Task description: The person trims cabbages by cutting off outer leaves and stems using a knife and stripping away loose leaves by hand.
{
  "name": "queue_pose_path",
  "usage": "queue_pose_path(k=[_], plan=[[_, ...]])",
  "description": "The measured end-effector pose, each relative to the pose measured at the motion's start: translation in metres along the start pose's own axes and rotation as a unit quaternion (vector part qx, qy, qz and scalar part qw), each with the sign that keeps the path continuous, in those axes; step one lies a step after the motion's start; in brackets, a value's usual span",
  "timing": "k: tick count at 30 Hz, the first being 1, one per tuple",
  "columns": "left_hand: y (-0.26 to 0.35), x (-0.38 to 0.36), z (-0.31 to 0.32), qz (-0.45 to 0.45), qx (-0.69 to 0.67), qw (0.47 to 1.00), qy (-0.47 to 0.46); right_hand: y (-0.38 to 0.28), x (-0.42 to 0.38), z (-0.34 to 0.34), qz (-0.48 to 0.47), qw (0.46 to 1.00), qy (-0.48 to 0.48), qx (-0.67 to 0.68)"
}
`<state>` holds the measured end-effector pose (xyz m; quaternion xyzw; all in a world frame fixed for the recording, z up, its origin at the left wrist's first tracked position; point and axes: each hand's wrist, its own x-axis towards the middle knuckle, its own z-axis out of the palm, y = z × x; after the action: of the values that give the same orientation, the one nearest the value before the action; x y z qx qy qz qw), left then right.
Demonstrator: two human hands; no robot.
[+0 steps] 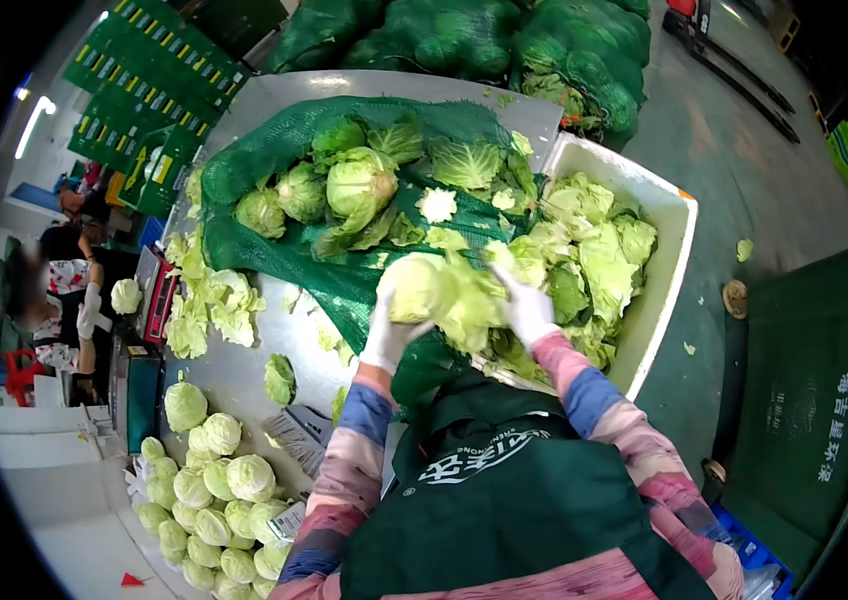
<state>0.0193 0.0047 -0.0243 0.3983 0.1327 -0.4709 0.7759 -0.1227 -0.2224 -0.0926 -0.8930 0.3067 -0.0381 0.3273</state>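
A pale green cabbage [414,288] rests in my white-gloved left hand [390,335], whose fingers curl round its side and underside. Loose outer cabbage leaves [471,308], smeared by motion, hang off its right side. My right hand [528,302], gloved as well, grips their outer edge; its fingertips are partly blurred. Beneath both hands spreads a green mesh sack [274,258], carrying several untrimmed cabbages [359,185], torn leaves [466,163] and a cut stem piece [437,205]. To the right, a white foam box [672,250] is heaped with stripped leaves [599,250].
Trimmed cabbages [214,490] are piled at lower left, near a brush [296,438]. Scattered leaves [214,305] lie on the metal table [279,290]. Full mesh sacks [434,40] stand behind it. Another person's gloved hand [92,305] is at far left; a green bin [804,400] stands right.
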Motion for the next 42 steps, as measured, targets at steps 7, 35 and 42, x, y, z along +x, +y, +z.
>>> queue_pose_path(k=[7,35,42], plan=[[0.037,-0.07,-0.06,0.182,-0.143,0.973,0.019,0.131,0.017,-0.056,0.202,0.969,0.14,-0.005],[0.212,0.185,-0.003,0.055,0.38,0.89,0.246,0.098,0.015,-0.028,0.141,0.962,0.108,0.207],[0.16,0.145,0.025,0.258,0.647,0.711,0.095,0.022,0.082,-0.046,0.022,0.955,0.044,0.292]])
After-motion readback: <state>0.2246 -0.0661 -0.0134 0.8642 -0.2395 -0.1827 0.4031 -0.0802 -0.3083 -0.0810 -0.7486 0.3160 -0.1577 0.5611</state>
